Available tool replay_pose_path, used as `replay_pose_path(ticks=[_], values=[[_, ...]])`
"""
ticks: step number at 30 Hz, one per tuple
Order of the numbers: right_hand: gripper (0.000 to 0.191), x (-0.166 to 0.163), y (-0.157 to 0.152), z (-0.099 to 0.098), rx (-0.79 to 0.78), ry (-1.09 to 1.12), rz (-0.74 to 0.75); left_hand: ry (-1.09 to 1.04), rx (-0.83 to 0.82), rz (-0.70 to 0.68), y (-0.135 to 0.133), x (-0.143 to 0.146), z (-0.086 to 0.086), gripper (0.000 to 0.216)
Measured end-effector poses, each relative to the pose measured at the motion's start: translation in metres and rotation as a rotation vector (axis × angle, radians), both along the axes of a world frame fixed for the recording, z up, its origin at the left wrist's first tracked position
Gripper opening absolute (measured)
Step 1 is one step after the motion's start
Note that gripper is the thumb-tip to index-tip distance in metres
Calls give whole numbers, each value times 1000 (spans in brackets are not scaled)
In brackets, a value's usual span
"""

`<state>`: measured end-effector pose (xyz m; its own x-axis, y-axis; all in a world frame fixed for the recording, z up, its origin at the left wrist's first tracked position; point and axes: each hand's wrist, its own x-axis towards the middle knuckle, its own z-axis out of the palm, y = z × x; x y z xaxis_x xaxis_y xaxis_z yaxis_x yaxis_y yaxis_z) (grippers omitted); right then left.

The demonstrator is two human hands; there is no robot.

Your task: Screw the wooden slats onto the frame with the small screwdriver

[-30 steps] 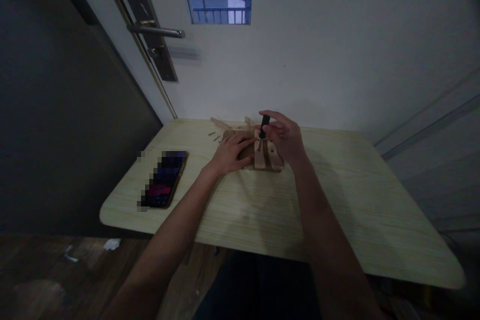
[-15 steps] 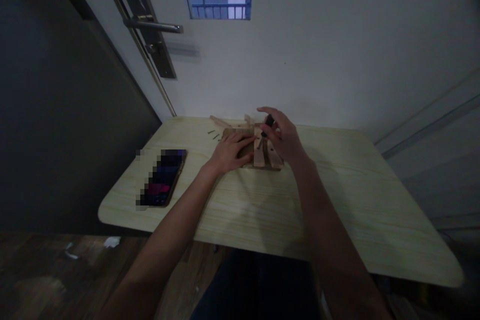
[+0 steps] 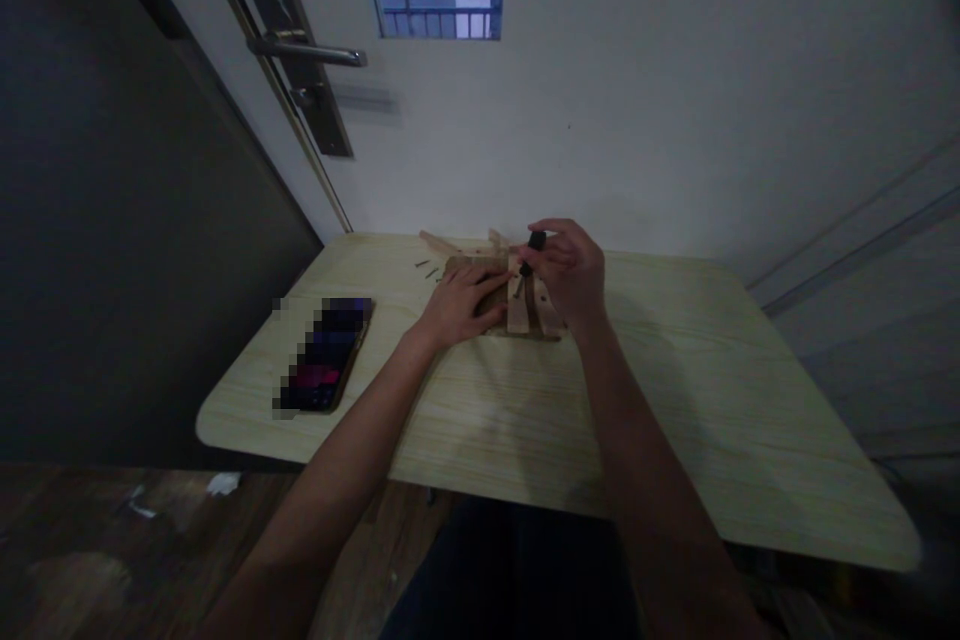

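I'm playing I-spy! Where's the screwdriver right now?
In the head view, the screwdriver is just right of centre, in the right hand, pointing down over a pale wood strip, beside the left hand.

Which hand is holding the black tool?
The right hand, its fingers around the black-handled tool; the left hand lies spread on the brown board instead.

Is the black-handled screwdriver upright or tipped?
Tipped: held in the right hand, the screwdriver slants, its black handle farther right in the picture than the thin shaft below.
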<state>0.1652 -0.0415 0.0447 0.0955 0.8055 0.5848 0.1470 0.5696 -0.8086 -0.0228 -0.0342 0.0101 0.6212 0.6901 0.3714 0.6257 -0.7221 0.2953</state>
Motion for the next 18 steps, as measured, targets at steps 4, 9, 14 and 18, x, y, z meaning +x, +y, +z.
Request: replay_pose_path(ticks=[4,9,14,18], values=[[28,-3,2,1,17,-56,-66,6,-24,13,-1,-1,2,54],[45,3,-3,5,-10,-196,53,-1,-27,2,-1,-1,2,54],[55,7,-3,1,11,-177,174,0,-21,10,-1,0,1,52],[55,7,1,-4,-59,-64,219,12,-18,10,-2,0,2,53]])
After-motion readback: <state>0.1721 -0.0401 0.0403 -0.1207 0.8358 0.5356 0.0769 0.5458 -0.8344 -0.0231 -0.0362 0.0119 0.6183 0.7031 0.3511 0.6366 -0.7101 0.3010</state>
